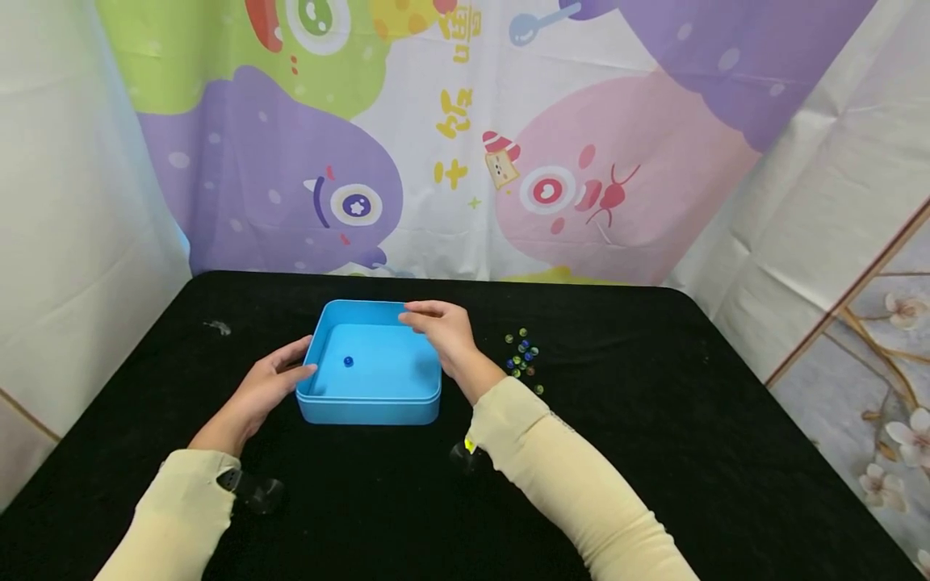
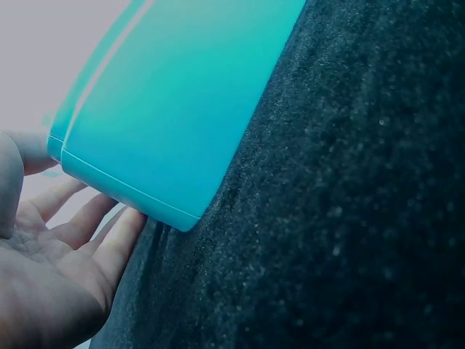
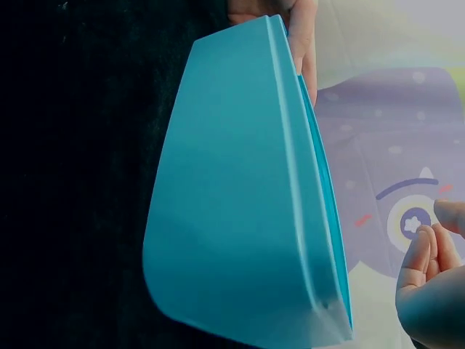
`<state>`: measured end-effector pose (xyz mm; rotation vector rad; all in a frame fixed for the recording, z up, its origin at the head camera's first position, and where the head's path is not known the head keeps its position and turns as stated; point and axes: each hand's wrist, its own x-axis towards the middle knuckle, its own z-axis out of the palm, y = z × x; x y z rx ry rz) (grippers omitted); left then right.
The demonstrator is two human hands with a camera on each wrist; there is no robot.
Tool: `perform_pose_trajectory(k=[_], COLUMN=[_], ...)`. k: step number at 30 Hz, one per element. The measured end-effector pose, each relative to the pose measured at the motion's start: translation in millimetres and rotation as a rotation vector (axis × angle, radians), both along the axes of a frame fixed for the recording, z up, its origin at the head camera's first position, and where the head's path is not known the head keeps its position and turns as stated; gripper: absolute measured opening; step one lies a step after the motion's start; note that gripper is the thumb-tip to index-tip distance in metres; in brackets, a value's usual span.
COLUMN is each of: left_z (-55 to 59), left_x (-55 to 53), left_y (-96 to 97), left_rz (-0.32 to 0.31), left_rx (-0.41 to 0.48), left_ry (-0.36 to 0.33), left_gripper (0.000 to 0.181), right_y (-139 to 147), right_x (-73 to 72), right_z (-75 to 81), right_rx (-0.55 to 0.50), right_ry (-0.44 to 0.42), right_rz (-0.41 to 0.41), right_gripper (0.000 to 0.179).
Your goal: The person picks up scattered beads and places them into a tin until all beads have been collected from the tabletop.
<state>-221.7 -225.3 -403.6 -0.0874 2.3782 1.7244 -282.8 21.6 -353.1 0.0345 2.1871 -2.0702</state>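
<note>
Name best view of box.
Head: it looks into the box, showing its inside and a marble. Left wrist shows just part of its outside; right wrist, mostly its outside, barely any interior.

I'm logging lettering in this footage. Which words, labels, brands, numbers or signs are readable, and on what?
Backdrop: yellow characters, seemingly turned sideways; I can't read them reliably. The lowest includes a shape like "+".
Blue box: no lettering on the surfaces shown.
Marbles: too small to tell.
</note>
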Motion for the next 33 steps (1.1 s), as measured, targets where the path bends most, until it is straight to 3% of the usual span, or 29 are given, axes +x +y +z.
perform_pose_trajectory(k=[21, 33], left_z=[0.7, 0.2], left_x=[-0.1, -1.1], left_y=[-0.5, -1.9], left_rz=[-0.01, -0.002], left_rx=[0.0, 0.014], left_ry=[0.003, 0.003], left_gripper=[0.064, 0.064], right_y=[34, 60], right_x=[3.2, 4.6], right_z=[-9.9, -16.6], right_rx=[-0.033, 0.025], right_ry=[0.016, 0.027], right_rz=[-0.004, -0.028], right_gripper=[0.031, 0.028])
